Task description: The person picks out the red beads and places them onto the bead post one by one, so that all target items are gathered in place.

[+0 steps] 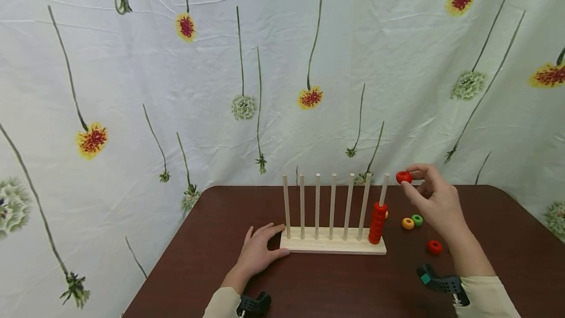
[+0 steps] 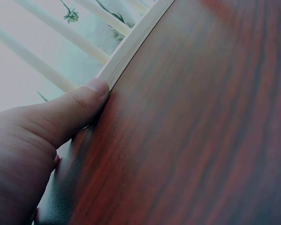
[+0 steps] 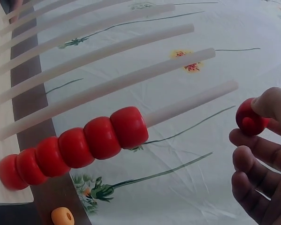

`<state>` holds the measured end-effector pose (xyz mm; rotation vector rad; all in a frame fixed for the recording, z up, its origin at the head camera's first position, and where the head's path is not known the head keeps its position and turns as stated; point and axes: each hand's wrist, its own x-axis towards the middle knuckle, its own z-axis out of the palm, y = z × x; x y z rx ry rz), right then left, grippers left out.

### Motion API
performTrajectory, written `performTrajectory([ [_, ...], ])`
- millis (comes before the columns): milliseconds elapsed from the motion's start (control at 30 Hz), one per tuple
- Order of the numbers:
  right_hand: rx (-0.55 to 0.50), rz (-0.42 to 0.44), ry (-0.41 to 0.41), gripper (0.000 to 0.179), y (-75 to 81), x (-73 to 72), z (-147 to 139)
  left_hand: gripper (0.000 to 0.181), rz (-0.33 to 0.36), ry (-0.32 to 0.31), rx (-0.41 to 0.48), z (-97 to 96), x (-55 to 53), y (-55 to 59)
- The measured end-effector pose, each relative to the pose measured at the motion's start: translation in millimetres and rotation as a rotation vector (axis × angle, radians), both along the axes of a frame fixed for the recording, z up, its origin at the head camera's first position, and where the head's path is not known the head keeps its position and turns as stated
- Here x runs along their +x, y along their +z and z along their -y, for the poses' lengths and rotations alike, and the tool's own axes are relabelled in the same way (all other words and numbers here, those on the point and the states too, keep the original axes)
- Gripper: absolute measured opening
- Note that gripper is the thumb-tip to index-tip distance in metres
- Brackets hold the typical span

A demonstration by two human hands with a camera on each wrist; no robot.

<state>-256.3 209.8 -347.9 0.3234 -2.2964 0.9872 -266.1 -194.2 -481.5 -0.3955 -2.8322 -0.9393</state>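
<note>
A wooden peg stand (image 1: 333, 246) with several upright pegs is on the table. On its rightmost peg (image 1: 384, 191) sits a stack of several red beads (image 1: 377, 224), with the top of the peg bare. My left hand (image 1: 258, 253) holds the stand's left end, thumb along the front edge and index finger at the back corner. In the left wrist view the thumb (image 2: 81, 105) lies against the base. My right hand (image 1: 434, 202) pinches another red bead (image 3: 251, 117) between thumb and index finger, just right of that peg's tip and apart from it.
Right of the stand lie an orange bead (image 1: 408, 224), a green bead (image 1: 417, 220) and a loose red bead (image 1: 434, 247). Another orange bead (image 3: 63, 216) lies behind the stack. A flowered cloth (image 1: 273, 72) hangs behind the dark brown table (image 1: 335, 283).
</note>
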Motion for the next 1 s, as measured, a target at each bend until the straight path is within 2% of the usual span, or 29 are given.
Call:
performTrajectory([
  [200, -0.075, -0.029, 0.015, 0.035, 1.3, 1.6, 4.4, 0.066, 0.000, 0.000, -0.001, 0.5, -0.4, -0.9],
  [467, -0.115, -0.134, -0.031, 0.035, -0.9, -0.2, 13.6, 0.065, -0.012, 0.002, -0.008, 0.9, -0.2, -1.6],
  [700, -0.145, -0.117, 0.013, 0.035, 0.5, 1.3, 21.1, 0.065, -0.008, 0.004, -0.007, 0.3, 0.2, -0.3],
  [1000, -0.160, -0.114, 0.014, 0.037, -2.7, -3.6, 26.9, 0.065, -0.005, -0.004, -0.001, 0.2, 1.6, 1.0],
])
